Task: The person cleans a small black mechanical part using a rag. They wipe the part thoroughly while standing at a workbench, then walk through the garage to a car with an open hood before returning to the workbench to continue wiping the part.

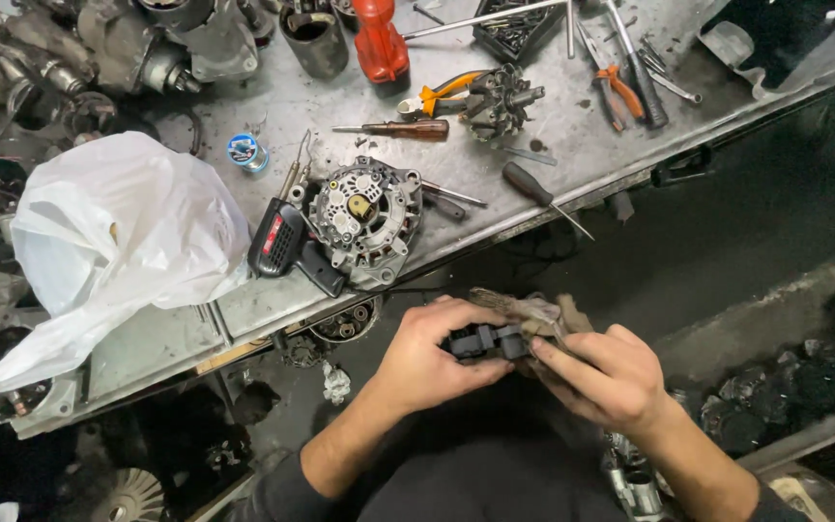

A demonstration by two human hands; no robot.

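1. Leftmost, a white plastic bag (pixel 113 242) lies crumpled on the metal workbench (pixel 582 126), well apart from both hands.
2. Just right of the bag, a black power tool (pixel 287 246) rests touching an alternator housing (pixel 364 220) near the bench's front edge; neither hand is on them.
3. Further back on the bench lie a brown-handled screwdriver (pixel 403 128), orange-handled pliers (pixel 442 94) beside a wound rotor (pixel 497 100), and a black-handled screwdriver (pixel 533 188) close to the edge.
4. Below the bench edge, the left hand (pixel 427 362) is curled, its fingers and thumb closed around the left end of a small black part (pixel 485 340).
5. That black part lies with its long axis running roughly left to right, held between the two hands in front of the body, off the bench altogether.
6. Next, the right hand (pixel 606 377) meets the part from the right: thumb and forefinger are pressed toward its right end, and the same hand cradles a grimy rag (pixel 533 311) behind and under it. Whether these fingers grip the part itself or only press the rag to it, I cannot tell.
7. Both hands are touching or just beside the part, and the left has the fuller hold.
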